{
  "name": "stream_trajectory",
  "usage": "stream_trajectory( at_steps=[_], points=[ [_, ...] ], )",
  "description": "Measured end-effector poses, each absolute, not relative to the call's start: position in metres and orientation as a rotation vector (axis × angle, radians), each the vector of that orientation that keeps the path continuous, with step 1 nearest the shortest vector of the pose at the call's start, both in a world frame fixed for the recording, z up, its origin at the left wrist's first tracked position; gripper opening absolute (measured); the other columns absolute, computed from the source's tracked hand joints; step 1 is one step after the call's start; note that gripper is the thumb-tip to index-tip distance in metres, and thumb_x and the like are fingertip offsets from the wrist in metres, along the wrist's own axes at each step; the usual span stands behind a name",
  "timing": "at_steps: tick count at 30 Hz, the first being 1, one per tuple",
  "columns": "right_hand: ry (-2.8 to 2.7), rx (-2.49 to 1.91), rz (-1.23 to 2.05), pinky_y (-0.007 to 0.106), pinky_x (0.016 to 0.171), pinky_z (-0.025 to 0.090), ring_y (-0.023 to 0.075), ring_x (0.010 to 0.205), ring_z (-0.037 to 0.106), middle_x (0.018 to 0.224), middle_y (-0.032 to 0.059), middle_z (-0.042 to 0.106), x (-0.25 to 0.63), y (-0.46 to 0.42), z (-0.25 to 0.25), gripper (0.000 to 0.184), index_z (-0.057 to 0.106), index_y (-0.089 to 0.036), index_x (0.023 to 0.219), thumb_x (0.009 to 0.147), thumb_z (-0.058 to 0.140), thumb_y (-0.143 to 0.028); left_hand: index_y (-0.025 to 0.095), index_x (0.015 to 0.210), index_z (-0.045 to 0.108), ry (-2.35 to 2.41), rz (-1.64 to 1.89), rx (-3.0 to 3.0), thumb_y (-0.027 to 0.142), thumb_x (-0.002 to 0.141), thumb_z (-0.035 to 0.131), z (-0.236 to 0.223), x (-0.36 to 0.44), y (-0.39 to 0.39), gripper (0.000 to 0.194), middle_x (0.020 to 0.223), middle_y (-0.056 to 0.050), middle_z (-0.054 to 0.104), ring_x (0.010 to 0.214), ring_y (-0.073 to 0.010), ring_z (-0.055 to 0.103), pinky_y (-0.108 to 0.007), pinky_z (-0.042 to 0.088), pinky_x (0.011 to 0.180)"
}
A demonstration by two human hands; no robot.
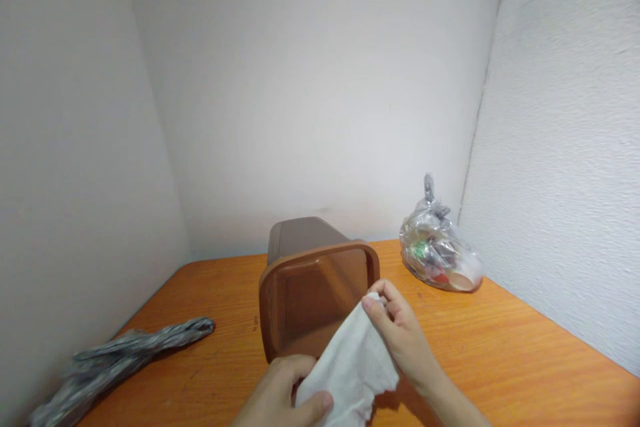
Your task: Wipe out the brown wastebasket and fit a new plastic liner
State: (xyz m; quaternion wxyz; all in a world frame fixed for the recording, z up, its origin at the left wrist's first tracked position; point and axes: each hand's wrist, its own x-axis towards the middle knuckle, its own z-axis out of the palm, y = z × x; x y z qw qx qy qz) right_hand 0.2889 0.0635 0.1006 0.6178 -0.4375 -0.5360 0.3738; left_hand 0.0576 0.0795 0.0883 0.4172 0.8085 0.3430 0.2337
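Before the bin (315, 297) lying on the worktop (500, 347), left hand (286, 387) and right hand (400, 328) pinch a white cloth (353, 360), possibly paper; spreading it seems the step, and the next move calls for firm grips.

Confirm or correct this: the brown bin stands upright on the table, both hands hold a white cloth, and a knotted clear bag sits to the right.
Not upright: the head view shows the brown bin lying on its side, open toward the person. The left hand and right hand do hold the white cloth, and the clear bag sits at right.
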Motion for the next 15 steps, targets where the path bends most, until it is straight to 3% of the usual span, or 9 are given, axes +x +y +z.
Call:
stream_trajectory(
  at_steps=[3,9,15],
  points=[
    [-1.191,-1.079,0.696,0.016,0.055,0.036,0.0070,0.063,0.041,0.072,-0.0033,0.042,0.300,0.066,0.103,0.046,0.040,-0.018,0.092,0.089,0.061,-0.059,0.013,0.081,0.062,0.825,0.738,1.873,0.059,0.080,0.066,0.099,0.054,0.077,0.046,0.077,-0.001,0.054,0.074,-0.0150,0.049,-0.022,0.037,0.064],
    [-1.127,-1.139,0.582,0.016,0.047,0.029,0.0068,0.052,0.037,0.061,-0.0049,0.042,0.304,0.064,0.108,0.049,0.038,-0.018,0.091,0.089,0.057,-0.063,0.017,0.085,0.050,0.756,0.991,1.557,0.054,0.091,0.058,0.112,0.050,0.077,0.038,0.078,0.002,0.049,0.074,-0.0117,0.048,-0.020,0.040,0.067],
    [-1.246,-1.333,0.538,0.018,0.048,0.029,0.0085,0.051,0.039,0.058,-0.0048,0.048,0.302,0.056,0.109,0.045,0.043,-0.019,0.101,0.090,0.053,-0.061,0.019,0.086,0.046,0.849,0.905,1.554,0.058,0.088,0.059,0.110,0.041,0.073,0.042,0.061,0.007,0.048,0.048,-0.0075,0.045,-0.016,0.030,0.043]
  ],
)
